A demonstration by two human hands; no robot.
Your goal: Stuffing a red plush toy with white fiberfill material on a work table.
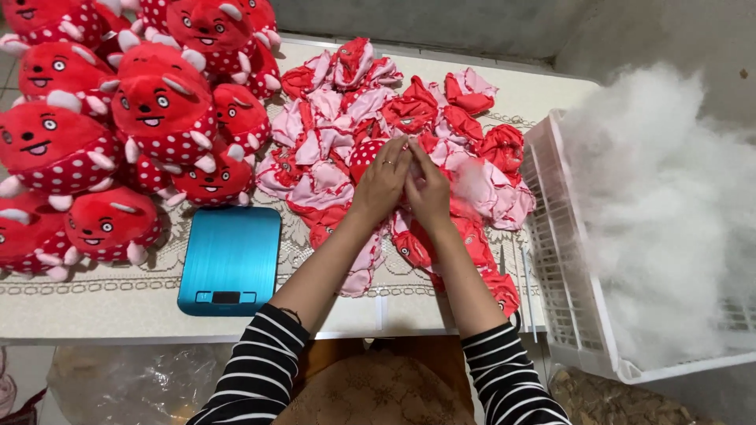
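Observation:
My left hand (382, 185) and my right hand (429, 193) meet over the middle of the table, fingertips pressed together on a red-and-pink unstuffed toy skin (370, 153) that has white dots. A tuft of white stuffing (472, 182) lies just right of my right hand. Both hands rest on top of a heap of similar flat red and pink toy skins (331, 102). What is pinched between the fingertips is partly hidden by the fingers.
Several stuffed red plush toys (157, 102) are piled at the left. A blue flat kitchen scale (230, 260) lies near the front edge. A white plastic crate (567, 267) heaped with white fibre stuffing (669, 197) stands at the right. Plastic bags sit under the table.

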